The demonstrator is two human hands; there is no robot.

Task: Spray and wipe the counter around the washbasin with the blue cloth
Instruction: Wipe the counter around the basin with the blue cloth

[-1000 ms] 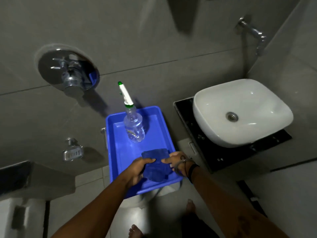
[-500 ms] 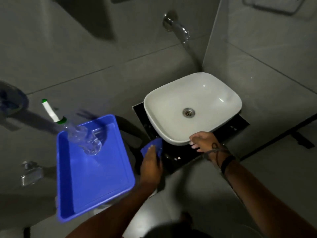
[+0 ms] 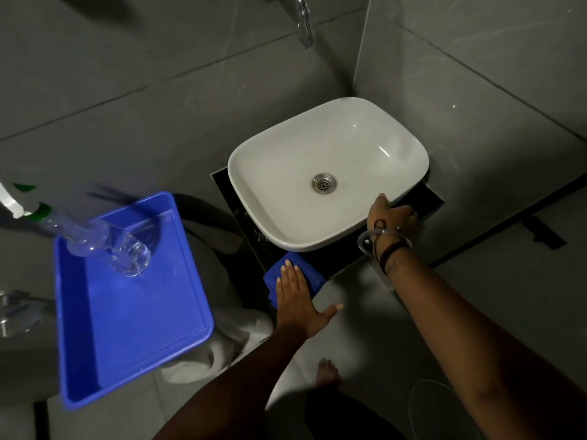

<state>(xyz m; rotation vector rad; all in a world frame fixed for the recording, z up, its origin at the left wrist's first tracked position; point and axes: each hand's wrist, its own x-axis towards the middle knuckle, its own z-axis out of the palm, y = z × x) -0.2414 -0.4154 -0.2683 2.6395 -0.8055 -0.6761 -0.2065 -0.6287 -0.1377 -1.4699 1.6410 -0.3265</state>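
A white washbasin (image 3: 327, 173) sits on a black counter (image 3: 428, 198) in the wall corner. The blue cloth (image 3: 309, 273) lies folded on the counter's front left corner. My left hand (image 3: 298, 300) presses flat on the cloth, fingers straight and together, thumb spread. My right hand (image 3: 390, 215) rests on the basin's front right rim and the counter beside it, with bangles on the wrist. A clear spray bottle (image 3: 104, 242) with a green and white nozzle stands in a blue tray (image 3: 127, 319) at the left.
A chrome tap spout (image 3: 303, 23) juts from the grey tiled wall above the basin. The tray rests on a white fixture (image 3: 228, 341) at the left. My bare foot (image 3: 327, 373) stands on the floor below the counter. Chrome fittings (image 3: 16, 315) show at the far left.
Both hands lifted the blue cloth out of the tray and carried it right to the counter. My left hand now presses it down; my right hand slid along the basin's front rim.
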